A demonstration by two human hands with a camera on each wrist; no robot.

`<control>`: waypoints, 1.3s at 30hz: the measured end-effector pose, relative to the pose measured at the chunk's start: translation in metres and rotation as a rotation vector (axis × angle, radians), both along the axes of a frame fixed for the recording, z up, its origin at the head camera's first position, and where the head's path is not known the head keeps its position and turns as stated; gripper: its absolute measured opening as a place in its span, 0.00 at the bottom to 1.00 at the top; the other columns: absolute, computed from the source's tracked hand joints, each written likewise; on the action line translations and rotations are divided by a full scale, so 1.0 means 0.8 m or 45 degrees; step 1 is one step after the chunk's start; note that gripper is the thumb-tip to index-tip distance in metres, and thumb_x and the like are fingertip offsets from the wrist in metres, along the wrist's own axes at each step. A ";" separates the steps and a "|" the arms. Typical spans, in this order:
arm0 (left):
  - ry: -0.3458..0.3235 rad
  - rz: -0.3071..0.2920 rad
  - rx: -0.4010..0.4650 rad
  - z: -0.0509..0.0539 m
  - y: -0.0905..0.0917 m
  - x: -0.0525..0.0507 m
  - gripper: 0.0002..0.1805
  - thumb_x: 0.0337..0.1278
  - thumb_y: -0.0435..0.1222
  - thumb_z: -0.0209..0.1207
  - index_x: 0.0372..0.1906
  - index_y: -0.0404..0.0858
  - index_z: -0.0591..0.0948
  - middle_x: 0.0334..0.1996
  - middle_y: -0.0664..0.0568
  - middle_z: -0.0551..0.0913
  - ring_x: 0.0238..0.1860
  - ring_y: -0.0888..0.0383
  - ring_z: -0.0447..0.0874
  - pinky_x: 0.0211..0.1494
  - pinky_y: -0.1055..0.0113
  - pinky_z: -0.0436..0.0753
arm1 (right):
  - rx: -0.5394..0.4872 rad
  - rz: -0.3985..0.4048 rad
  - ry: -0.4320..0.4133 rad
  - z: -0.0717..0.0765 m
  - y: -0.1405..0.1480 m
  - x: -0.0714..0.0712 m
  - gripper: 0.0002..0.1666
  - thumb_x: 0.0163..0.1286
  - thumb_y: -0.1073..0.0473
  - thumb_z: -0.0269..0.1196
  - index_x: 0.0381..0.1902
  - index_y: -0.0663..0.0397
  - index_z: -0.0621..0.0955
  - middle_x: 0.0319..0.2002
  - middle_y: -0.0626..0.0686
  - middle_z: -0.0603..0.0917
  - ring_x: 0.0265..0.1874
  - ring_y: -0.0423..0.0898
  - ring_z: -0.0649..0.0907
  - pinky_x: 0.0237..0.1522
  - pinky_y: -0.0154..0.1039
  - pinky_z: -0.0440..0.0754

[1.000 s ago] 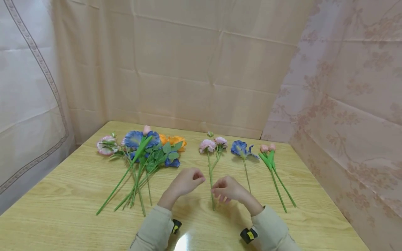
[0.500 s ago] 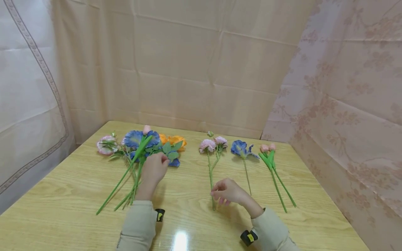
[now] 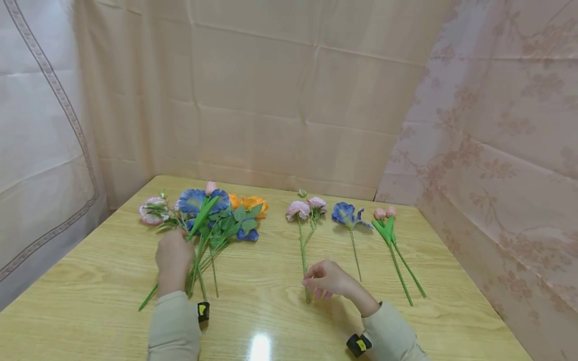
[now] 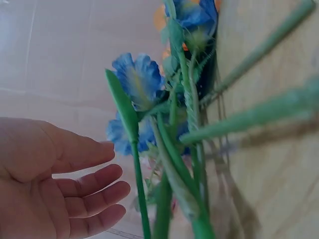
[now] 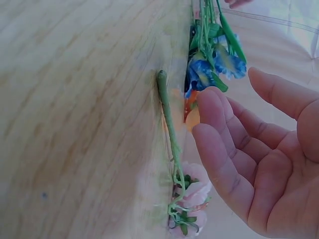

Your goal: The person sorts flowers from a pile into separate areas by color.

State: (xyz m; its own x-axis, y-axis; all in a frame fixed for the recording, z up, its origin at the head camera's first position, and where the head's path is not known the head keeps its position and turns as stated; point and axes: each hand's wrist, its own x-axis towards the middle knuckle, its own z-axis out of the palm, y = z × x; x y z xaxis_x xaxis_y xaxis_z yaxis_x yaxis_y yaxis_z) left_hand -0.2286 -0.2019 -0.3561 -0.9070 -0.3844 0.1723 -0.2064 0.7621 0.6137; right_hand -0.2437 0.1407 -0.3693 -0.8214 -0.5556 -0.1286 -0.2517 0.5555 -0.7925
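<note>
Left hand: the left hand (image 3: 173, 255) is hovering at the stem of the single pink tulip (image 3: 203, 215), thumb and fingers standing apart.
Left pile: this tulip is lying across blue flowers (image 3: 191, 201) and green leaves (image 3: 232, 225); orange flowers (image 3: 255, 203) are showing behind.
Right hand: the right hand (image 3: 331, 278) is hanging near the stem of the pale pink flowers (image 3: 298, 209), fingers curving loosely, thumb apart.
Right side: one blue iris (image 3: 345, 214) and two tulips (image 3: 386, 228) are lying on the table (image 3: 262, 281).
</note>
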 end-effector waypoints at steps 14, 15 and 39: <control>-0.063 0.067 -0.019 -0.018 -0.013 0.000 0.12 0.42 0.27 0.55 0.37 0.29 0.78 0.35 0.29 0.76 0.35 0.34 0.75 0.30 0.49 0.74 | -0.018 -0.010 -0.036 -0.005 0.000 0.004 0.09 0.61 0.60 0.59 0.32 0.63 0.80 0.21 0.54 0.80 0.15 0.47 0.79 0.15 0.40 0.77; -0.070 0.070 -0.023 -0.019 -0.013 0.001 0.11 0.42 0.27 0.55 0.37 0.29 0.78 0.35 0.30 0.76 0.35 0.34 0.75 0.29 0.49 0.74 | -0.017 -0.012 -0.041 -0.005 0.000 0.004 0.09 0.61 0.60 0.59 0.32 0.62 0.79 0.21 0.54 0.80 0.15 0.47 0.79 0.15 0.40 0.77; -0.085 0.147 -0.060 -0.014 -0.009 0.001 0.09 0.51 0.32 0.52 0.24 0.29 0.76 0.28 0.31 0.77 0.30 0.36 0.76 0.24 0.50 0.73 | -0.046 0.043 -0.061 -0.011 0.003 0.004 0.11 0.62 0.58 0.59 0.33 0.63 0.80 0.22 0.54 0.80 0.16 0.48 0.80 0.15 0.37 0.76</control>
State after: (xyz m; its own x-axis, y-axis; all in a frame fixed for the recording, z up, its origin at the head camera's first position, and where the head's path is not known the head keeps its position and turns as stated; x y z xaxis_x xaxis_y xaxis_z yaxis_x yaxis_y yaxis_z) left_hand -0.2277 -0.2094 -0.3670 -0.8674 -0.4794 0.1330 -0.3335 0.7586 0.5597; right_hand -0.2409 0.1432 -0.3785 -0.7955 -0.5879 -0.1466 -0.2310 0.5180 -0.8236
